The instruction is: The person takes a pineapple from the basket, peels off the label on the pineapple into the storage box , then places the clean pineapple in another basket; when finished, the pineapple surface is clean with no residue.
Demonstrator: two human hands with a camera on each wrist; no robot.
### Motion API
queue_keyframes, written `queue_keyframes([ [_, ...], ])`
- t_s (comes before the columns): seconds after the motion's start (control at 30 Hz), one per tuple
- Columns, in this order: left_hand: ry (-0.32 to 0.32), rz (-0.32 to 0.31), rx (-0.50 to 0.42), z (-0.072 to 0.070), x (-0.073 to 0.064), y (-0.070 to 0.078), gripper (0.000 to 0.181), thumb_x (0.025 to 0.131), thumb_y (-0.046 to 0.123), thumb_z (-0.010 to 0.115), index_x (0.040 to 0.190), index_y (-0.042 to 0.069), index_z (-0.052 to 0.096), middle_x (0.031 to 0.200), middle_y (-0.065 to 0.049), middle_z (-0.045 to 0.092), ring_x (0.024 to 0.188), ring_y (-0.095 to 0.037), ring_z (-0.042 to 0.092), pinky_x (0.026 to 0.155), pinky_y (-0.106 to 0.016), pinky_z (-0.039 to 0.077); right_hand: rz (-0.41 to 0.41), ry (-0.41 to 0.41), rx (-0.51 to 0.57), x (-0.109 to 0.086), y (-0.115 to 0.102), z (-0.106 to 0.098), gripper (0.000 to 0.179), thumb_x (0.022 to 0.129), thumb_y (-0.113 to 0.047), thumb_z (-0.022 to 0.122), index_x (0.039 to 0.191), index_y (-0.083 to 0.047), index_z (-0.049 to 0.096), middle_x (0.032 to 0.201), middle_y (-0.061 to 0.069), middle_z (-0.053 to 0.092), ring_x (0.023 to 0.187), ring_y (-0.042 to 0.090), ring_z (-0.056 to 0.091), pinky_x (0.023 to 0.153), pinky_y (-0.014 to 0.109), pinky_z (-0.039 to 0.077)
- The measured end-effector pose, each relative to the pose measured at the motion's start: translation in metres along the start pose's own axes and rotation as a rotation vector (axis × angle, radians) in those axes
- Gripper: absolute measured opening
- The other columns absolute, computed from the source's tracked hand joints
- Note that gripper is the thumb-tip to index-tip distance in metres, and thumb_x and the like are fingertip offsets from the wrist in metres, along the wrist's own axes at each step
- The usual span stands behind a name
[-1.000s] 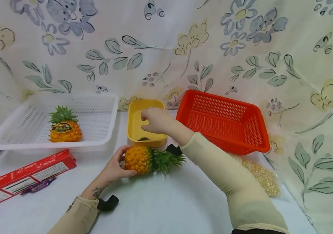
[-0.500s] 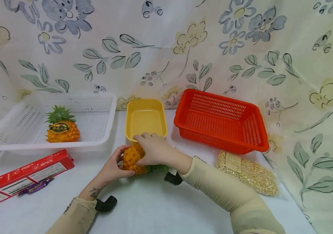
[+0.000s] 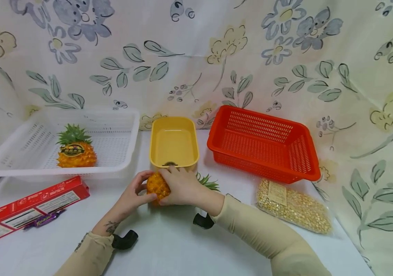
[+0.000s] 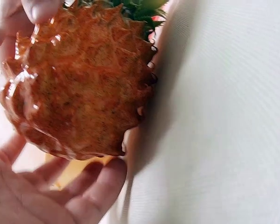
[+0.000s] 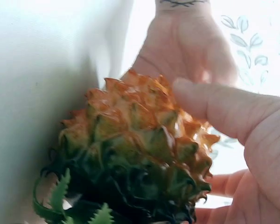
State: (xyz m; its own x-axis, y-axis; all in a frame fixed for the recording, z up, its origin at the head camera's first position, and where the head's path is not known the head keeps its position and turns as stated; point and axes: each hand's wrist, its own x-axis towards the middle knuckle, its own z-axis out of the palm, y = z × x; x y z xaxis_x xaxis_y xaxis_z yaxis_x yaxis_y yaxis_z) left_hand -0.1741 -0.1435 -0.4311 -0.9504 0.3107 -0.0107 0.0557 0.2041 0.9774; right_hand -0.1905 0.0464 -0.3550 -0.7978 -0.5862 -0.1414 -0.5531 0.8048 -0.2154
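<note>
An orange pineapple [image 3: 157,188] with a green leafy crown lies on its side on the white table in the head view, crown to the right. My left hand [image 3: 137,193] cups its base end, fingers on the far side and thumb on the near side. From above, my right hand [image 3: 182,186] grips the body, covering its middle and part of the crown. Spiky orange skin of the pineapple [image 4: 84,79] fills much of the left wrist view. In the right wrist view, the thumb of my right hand [image 5: 266,126] presses the pineapple [image 5: 140,135].
Behind the hands stands a yellow tray [image 3: 174,142]. A white basket [image 3: 120,153] at left holds another pineapple [image 3: 76,153] with a label. A red basket [image 3: 262,168] and a bag of corn kernels [image 3: 296,207] are at right. A red box [image 3: 34,211] and purple-wrapped item [image 3: 44,219] lie front left.
My right hand has come down from over the yellow tray onto the pineapple and now grips it, sliding slightly right at the end. My left hand has stayed at the base.
</note>
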Motion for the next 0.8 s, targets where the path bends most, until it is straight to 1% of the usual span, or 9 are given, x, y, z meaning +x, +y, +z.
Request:
queue_keyframes([
  [0.07, 0.036, -0.029, -0.022, -0.001, -0.001, 0.003, 0.061, 0.087, 0.016, 0.061, 0.138, 0.005, 0.029, 0.144, -0.019, 0.032, 0.122, -0.040, 0.042, 0.090, -0.043, 0.047, 0.005, 0.013, -0.007, 0.000, 0.000, 0.002, 0.081, 0.072, -0.053, 0.072, 0.138, -0.020, 0.039, 0.130, 0.002, 0.048, 0.111, 0.024, 0.048, 0.092, 0.047, 0.042],
  [0.13, 0.093, -0.056, -0.056, -0.003, -0.003, 0.008, 0.056, 0.091, 0.017, 0.056, 0.138, 0.003, 0.028, 0.142, -0.019, 0.035, 0.117, -0.028, 0.050, 0.088, -0.041, 0.049, 0.016, 0.019, -0.009, 0.000, 0.000, 0.004, 0.080, 0.072, -0.053, 0.071, 0.137, -0.021, 0.039, 0.130, 0.002, 0.048, 0.111, 0.023, 0.047, 0.091, 0.046, 0.042],
  [0.2, 0.157, -0.085, -0.110, -0.005, -0.004, 0.011, 0.051, 0.094, 0.019, 0.051, 0.137, 0.002, 0.027, 0.138, -0.020, 0.039, 0.107, -0.015, 0.056, 0.084, -0.034, 0.051, 0.023, 0.025, -0.013, 0.001, 0.000, 0.007, 0.079, 0.072, -0.053, 0.071, 0.137, -0.022, 0.039, 0.129, 0.002, 0.048, 0.110, 0.023, 0.047, 0.091, 0.045, 0.042],
  [0.3, 0.260, -0.125, -0.173, -0.007, -0.006, 0.013, 0.050, 0.096, 0.024, 0.049, 0.135, 0.003, 0.025, 0.124, -0.011, 0.051, 0.090, -0.004, 0.061, 0.074, -0.028, 0.054, 0.030, 0.032, -0.016, 0.001, -0.001, 0.009, 0.079, 0.071, -0.053, 0.072, 0.136, -0.022, 0.038, 0.128, 0.002, 0.048, 0.110, 0.024, 0.047, 0.090, 0.045, 0.043],
  [0.43, 0.373, -0.176, -0.231, -0.009, -0.007, 0.014, 0.049, 0.094, 0.032, 0.053, 0.130, 0.011, 0.028, 0.100, 0.011, 0.060, 0.082, -0.005, 0.064, 0.068, -0.025, 0.054, 0.032, 0.031, -0.009, 0.001, -0.002, 0.008, 0.079, 0.071, -0.052, 0.072, 0.136, -0.021, 0.039, 0.128, 0.003, 0.047, 0.110, 0.024, 0.047, 0.089, 0.044, 0.043],
  [0.57, 0.486, -0.197, -0.292, -0.011, -0.007, 0.014, 0.036, 0.091, 0.033, 0.057, 0.115, 0.018, 0.035, 0.087, 0.016, 0.064, 0.072, -0.005, 0.065, 0.063, -0.025, 0.054, 0.031, 0.027, 0.003, 0.001, -0.004, 0.006, 0.079, 0.071, -0.051, 0.072, 0.136, -0.021, 0.039, 0.128, 0.003, 0.047, 0.109, 0.024, 0.047, 0.088, 0.044, 0.043],
  [0.67, 0.600, -0.188, -0.343, -0.012, -0.007, 0.013, 0.028, 0.089, 0.029, 0.061, 0.106, 0.020, 0.040, 0.080, 0.014, 0.067, 0.065, -0.006, 0.066, 0.059, -0.024, 0.054, 0.032, 0.026, 0.007, 0.001, -0.004, 0.005, 0.079, 0.071, -0.051, 0.072, 0.136, -0.020, 0.039, 0.128, 0.003, 0.047, 0.109, 0.024, 0.047, 0.088, 0.044, 0.043],
  [0.73, 0.678, -0.186, -0.358, -0.014, -0.007, 0.013, 0.026, 0.088, 0.029, 0.063, 0.102, 0.021, 0.042, 0.077, 0.013, 0.068, 0.061, -0.007, 0.065, 0.056, -0.023, 0.053, 0.030, 0.027, 0.013, 0.001, -0.004, 0.005, 0.079, 0.071, -0.051, 0.073, 0.135, -0.020, 0.040, 0.128, 0.003, 0.047, 0.109, 0.024, 0.047, 0.087, 0.044, 0.043],
  [0.8, 0.733, -0.183, -0.366, -0.017, -0.007, 0.012, 0.028, 0.086, 0.031, 0.065, 0.103, 0.022, 0.044, 0.075, 0.012, 0.068, 0.060, -0.006, 0.065, 0.054, -0.022, 0.052, 0.028, 0.027, 0.014, 0.001, -0.003, 0.006, 0.079, 0.071, -0.050, 0.073, 0.135, -0.020, 0.040, 0.128, 0.003, 0.047, 0.108, 0.024, 0.047, 0.087, 0.044, 0.043],
])
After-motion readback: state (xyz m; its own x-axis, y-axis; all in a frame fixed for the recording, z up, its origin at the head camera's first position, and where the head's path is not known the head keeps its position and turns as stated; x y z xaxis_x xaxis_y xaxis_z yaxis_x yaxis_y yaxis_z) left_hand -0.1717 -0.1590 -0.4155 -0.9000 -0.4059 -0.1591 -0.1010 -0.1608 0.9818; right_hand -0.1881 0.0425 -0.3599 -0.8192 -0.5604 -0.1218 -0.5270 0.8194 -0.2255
